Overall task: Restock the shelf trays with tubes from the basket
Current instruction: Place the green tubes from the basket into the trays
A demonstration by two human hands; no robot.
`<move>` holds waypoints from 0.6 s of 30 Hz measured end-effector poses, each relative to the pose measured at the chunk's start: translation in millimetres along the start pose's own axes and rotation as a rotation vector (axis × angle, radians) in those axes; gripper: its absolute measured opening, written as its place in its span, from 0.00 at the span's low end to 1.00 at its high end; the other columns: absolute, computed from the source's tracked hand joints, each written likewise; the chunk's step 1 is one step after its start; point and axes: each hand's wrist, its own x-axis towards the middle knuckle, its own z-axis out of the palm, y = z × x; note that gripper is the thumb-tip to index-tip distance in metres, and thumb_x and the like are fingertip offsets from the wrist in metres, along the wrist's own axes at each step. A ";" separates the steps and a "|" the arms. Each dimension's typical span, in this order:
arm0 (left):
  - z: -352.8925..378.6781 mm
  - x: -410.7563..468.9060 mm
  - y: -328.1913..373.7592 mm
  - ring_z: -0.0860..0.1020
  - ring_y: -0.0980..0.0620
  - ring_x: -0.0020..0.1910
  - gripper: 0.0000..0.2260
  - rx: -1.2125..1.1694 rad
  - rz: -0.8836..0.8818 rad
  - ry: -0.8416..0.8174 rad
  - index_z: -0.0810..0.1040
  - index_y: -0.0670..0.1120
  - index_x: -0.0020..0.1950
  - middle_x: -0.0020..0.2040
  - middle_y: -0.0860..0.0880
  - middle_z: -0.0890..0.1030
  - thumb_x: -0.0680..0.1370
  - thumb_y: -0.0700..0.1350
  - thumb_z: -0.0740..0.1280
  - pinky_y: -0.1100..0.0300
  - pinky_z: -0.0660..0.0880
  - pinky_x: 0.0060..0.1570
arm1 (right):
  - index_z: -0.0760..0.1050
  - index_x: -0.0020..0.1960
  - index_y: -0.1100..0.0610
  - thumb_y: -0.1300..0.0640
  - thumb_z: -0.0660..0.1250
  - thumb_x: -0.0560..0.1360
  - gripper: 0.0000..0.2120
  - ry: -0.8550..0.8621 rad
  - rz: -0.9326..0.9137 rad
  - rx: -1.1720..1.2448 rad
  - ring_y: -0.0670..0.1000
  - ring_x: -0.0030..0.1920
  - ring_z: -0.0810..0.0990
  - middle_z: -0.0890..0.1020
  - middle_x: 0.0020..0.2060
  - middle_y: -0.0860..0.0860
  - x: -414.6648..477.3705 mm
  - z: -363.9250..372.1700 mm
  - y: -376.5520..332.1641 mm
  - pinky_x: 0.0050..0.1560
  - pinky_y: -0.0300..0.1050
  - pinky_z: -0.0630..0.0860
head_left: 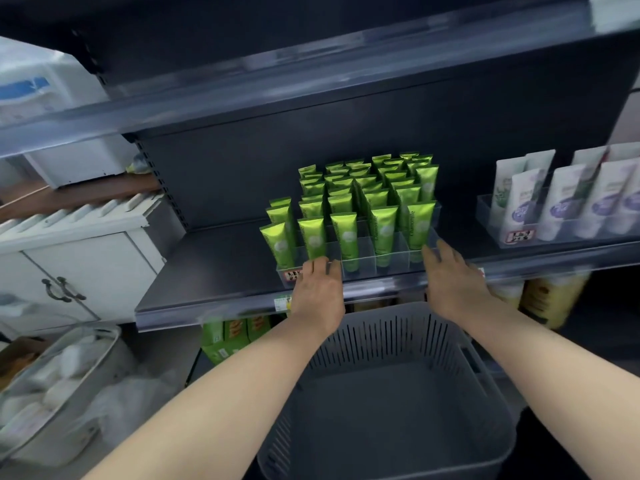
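Both hands held no tube: in the head view, the left hand (320,289) lay with its fingers stretched against the front wall of the clear tray (367,270), and the right hand (450,275) touched the tray's right front corner with its fingers fairly straight and spread. We found the green tubes (348,237) standing cap-down in rows inside that tray on the dark shelf (214,271), with the tray's front wall close to the shelf's front edge. The grey basket (381,344) sat directly below the hands and showed only its bare floor, so we judged restocking to be at or near its end and the hands to be squaring the tray. We identified the following hazards. Uneven pressure from the two hands could skew the tray. A pull toward us could bring it over the shelf edge. A sudden shove could tip the upright tubes, and the leftmost column (278,233), which already leaned at the tray's left side, looked likeliest to fall. A neighbouring tray of white tubes (561,199) stood well apart to the right and seemed out of danger.
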 end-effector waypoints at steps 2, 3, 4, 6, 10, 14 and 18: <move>3.1 1.2 -0.9 0.60 0.41 0.70 0.33 -0.002 -0.003 -0.009 0.56 0.41 0.76 0.71 0.41 0.61 0.73 0.34 0.64 0.51 0.63 0.70 | 0.42 0.77 0.57 0.60 0.67 0.74 0.42 -0.023 0.003 0.021 0.58 0.76 0.49 0.45 0.76 0.59 3.9 0.1 0.9 0.71 0.52 0.59; 4.6 1.6 -1.3 0.60 0.41 0.70 0.33 -0.003 -0.004 -0.013 0.55 0.40 0.76 0.72 0.41 0.61 0.73 0.33 0.65 0.51 0.63 0.71 | 0.42 0.77 0.58 0.60 0.66 0.74 0.42 -0.029 0.004 0.028 0.58 0.76 0.49 0.45 0.76 0.60 5.8 0.8 1.4 0.71 0.52 0.59; 5.8 2.0 -1.4 0.59 0.41 0.70 0.33 -0.001 -0.004 -0.017 0.55 0.40 0.76 0.72 0.41 0.61 0.73 0.33 0.65 0.51 0.62 0.71 | 0.41 0.77 0.59 0.60 0.66 0.75 0.41 -0.028 0.004 0.033 0.59 0.76 0.49 0.45 0.76 0.60 7.8 2.0 1.7 0.71 0.52 0.58; 7.8 2.6 -1.2 0.59 0.41 0.71 0.34 0.002 -0.006 -0.024 0.54 0.40 0.76 0.72 0.40 0.60 0.73 0.33 0.64 0.52 0.62 0.71 | 0.42 0.77 0.60 0.60 0.65 0.75 0.40 -0.008 0.009 0.038 0.59 0.76 0.48 0.46 0.76 0.61 12.2 6.3 2.7 0.72 0.53 0.57; 9.7 3.2 -0.6 0.60 0.42 0.70 0.34 0.005 -0.012 -0.017 0.55 0.39 0.76 0.71 0.41 0.61 0.72 0.32 0.63 0.52 0.62 0.71 | 0.45 0.77 0.61 0.60 0.65 0.75 0.38 0.012 0.027 0.087 0.61 0.76 0.47 0.46 0.75 0.64 18.2 12.8 4.3 0.72 0.54 0.56; 10.9 3.3 -1.0 0.59 0.42 0.71 0.35 0.002 -0.014 -0.015 0.53 0.39 0.76 0.72 0.41 0.59 0.72 0.32 0.64 0.53 0.63 0.71 | 0.44 0.77 0.61 0.64 0.66 0.74 0.40 -0.020 0.043 0.201 0.63 0.76 0.48 0.41 0.75 0.66 19.3 14.2 1.5 0.71 0.51 0.59; 11.4 3.4 -1.3 0.58 0.42 0.71 0.36 0.017 -0.007 -0.016 0.53 0.40 0.77 0.73 0.42 0.58 0.71 0.32 0.65 0.53 0.64 0.70 | 0.42 0.78 0.60 0.64 0.66 0.74 0.42 -0.034 0.042 0.255 0.63 0.75 0.54 0.40 0.75 0.64 18.6 17.9 1.2 0.68 0.49 0.65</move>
